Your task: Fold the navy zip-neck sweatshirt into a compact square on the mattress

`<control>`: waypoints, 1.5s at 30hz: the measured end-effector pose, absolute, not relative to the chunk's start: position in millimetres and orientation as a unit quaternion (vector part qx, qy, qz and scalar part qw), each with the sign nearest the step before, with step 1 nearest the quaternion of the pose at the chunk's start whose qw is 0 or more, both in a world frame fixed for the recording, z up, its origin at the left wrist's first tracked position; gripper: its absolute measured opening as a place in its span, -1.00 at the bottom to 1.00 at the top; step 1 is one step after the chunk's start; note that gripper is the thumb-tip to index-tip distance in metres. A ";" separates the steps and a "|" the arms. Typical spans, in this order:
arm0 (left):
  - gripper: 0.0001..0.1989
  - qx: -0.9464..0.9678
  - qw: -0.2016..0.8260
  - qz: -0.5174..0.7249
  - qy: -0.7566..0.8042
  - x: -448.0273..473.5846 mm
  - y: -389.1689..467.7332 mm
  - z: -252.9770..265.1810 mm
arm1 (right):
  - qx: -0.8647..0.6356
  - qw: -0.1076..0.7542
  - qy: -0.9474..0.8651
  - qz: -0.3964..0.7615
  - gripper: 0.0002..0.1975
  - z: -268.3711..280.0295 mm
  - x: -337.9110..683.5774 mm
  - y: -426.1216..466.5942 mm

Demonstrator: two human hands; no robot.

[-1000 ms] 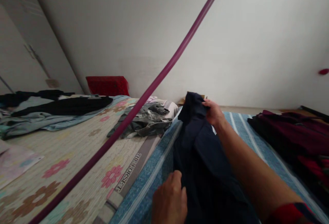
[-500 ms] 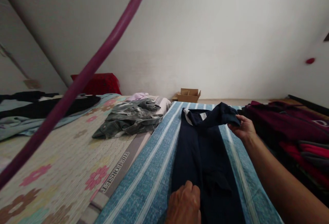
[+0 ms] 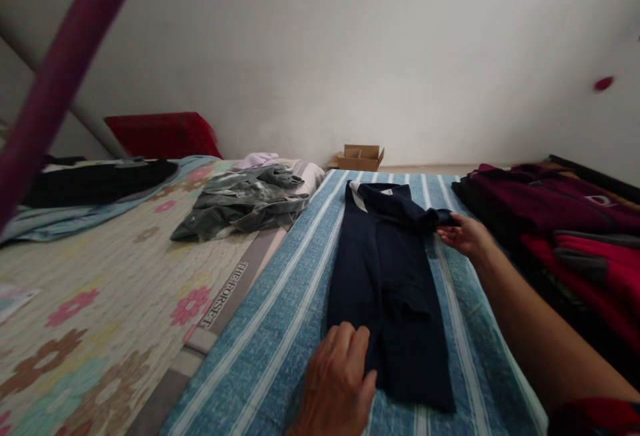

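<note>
A navy long-sleeved top (image 3: 357, 263) lies lengthwise on a blue striped cloth, its sides folded into a narrow strip. A light band shows at its neck end, away from me. My right hand (image 3: 467, 233) pinches the end of a sleeve (image 3: 425, 217), which stretches across the upper part of the top to the right. At the lower left corner of the top is my left hand (image 3: 340, 376), its fingers curled over the edge of the fabric; the fingertips are partly hidden. The other sleeve's cuff (image 3: 413, 303) appears folded on the body.
To the left, crumpled grey-green clothing (image 3: 245, 203) sits on a floral bedcover (image 3: 135, 256). Folded maroon and red clothes (image 3: 550, 203) are stacked at right. A cardboard box (image 3: 361, 157) stands by the wall. A purple pole (image 3: 65, 76) crosses the upper left.
My right hand has lowered the sleeve end toward the cloth and the top. My left hand has shifted to the top's lower left edge. The camera view has tilted and shifted slightly.
</note>
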State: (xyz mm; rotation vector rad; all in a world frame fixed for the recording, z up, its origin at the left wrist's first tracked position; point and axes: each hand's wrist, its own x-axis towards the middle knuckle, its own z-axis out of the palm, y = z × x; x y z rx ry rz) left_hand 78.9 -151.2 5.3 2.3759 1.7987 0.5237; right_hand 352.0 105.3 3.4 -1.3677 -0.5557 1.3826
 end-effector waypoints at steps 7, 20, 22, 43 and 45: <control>-0.67 0.781 -0.009 0.292 0.551 65.8 -168.4 -8.5 | -0.686 0.483 -0.386 0.384 -0.59 8.7 346.2 67.0; -0.78 0.812 -0.020 0.295 0.503 64.3 -173.9 -14.1 | -0.422 0.310 -0.762 0.381 -0.77 26.7 262.3 5.7; -0.78 0.811 -0.014 0.299 0.502 63.4 -174.0 -13.6 | -0.389 0.283 -0.797 0.367 -0.79 29.9 255.3 -8.8; -0.75 0.833 -0.015 0.268 0.485 52.1 -169.6 -18.2 | -0.279 0.263 -0.921 0.069 -0.89 -30.8 226.0 -132.7; -0.76 0.835 -0.005 0.267 0.481 50.8 -169.6 -15.8 | -0.273 0.276 -0.919 0.064 -0.88 -35.9 226.1 -131.0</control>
